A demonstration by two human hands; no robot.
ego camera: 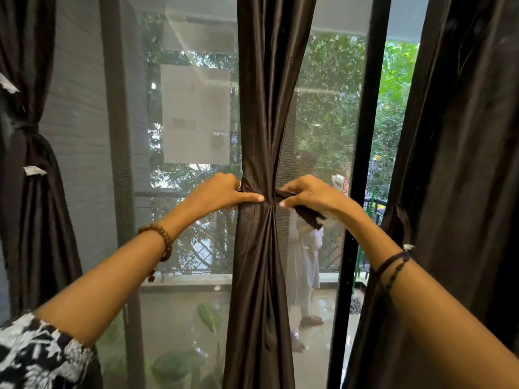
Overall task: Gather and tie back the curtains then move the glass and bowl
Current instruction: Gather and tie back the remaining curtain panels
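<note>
A person stands facing a tall glass door, both bare arms raised toward a long, dark brown, satiny curtain panel (264, 108) that hangs down the middle of the view. The panel is pinched into a narrow waist at about mid-height. The left hand (222, 192) is curled closed around the left side of that gathered waist, its forefinger lying straight across the folds. The right hand (309, 196), just on the other side, is closed on the loose end of a dark fabric tie-back strip (304, 213), which trails down under the palm. A second dark curtain (31, 153) at far left is already cinched; a third dark curtain (460, 164) at right hangs loose. The fabric looks soft, light and slippery, with a sheen, so the folds would probably slide apart unless the bundle is held firmly at its narrowest point while the strip is drawn tight. The best hold seems to be that waist, close to the strip. No glass or bowl is in view.
</note>
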